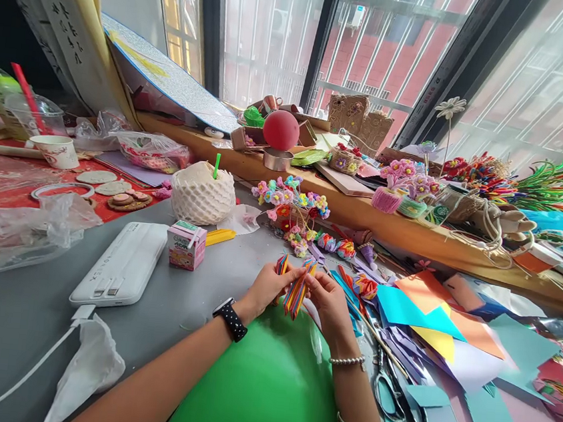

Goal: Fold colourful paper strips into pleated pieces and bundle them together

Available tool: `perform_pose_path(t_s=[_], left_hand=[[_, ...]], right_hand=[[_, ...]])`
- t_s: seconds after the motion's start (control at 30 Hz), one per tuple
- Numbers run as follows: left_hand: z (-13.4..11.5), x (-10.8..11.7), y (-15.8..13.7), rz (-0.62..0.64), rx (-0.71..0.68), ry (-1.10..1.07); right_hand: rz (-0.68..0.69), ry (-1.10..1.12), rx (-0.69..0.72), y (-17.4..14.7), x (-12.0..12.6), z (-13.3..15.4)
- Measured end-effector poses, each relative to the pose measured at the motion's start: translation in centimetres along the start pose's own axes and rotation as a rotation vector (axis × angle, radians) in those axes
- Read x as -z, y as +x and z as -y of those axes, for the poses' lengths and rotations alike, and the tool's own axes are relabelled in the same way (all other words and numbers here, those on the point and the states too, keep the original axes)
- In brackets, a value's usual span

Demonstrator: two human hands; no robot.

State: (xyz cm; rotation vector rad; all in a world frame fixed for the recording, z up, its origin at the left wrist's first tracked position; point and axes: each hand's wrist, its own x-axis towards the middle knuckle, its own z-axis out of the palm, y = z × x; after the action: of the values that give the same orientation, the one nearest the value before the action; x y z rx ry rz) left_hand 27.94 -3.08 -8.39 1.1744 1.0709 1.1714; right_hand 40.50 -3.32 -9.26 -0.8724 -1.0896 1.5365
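Between my two hands is a bundle of folded, multicoloured paper strips (295,296), striped in red, orange, yellow and blue. My left hand (268,289), with a dark dotted watch band at its wrist, pinches the bundle's left part. The fingers of my right hand (326,300) close on its upper right side. Just below my hands a large green balloon (264,377) bulges up between my forearms. Beyond my fingertips lies a cluster of small crocheted flowers (292,205). A red and orange folded paper ball (365,286) rests right of my right hand.
Scissors (393,390) and coloured paper sheets (431,314) cover the right side. On the left lie a white power bank (121,264) with its cable, a pink drink carton (186,246) and a netted coconut (201,192). A wooden ledge (246,162) holds crafts and a red ball (280,130).
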Motion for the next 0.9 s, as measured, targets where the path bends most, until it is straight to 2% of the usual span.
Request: perform_pose_path(t_s=[0.2,0.6,0.9], left_hand=[[-0.09,-0.10,-0.25,-0.002,-0.021,-0.013],[0.09,-0.05,-0.11,0.085,-0.075,-0.079],[-0.58,0.04,-0.31,0.107,-0.005,-0.081]], right_hand=[[0.004,0.064,-0.006,-0.01,-0.05,-0.02],[0.083,0.156,-0.065,-0.31,0.09,0.34],[0.116,0.083,-0.047,-0.17,0.65,0.27]])
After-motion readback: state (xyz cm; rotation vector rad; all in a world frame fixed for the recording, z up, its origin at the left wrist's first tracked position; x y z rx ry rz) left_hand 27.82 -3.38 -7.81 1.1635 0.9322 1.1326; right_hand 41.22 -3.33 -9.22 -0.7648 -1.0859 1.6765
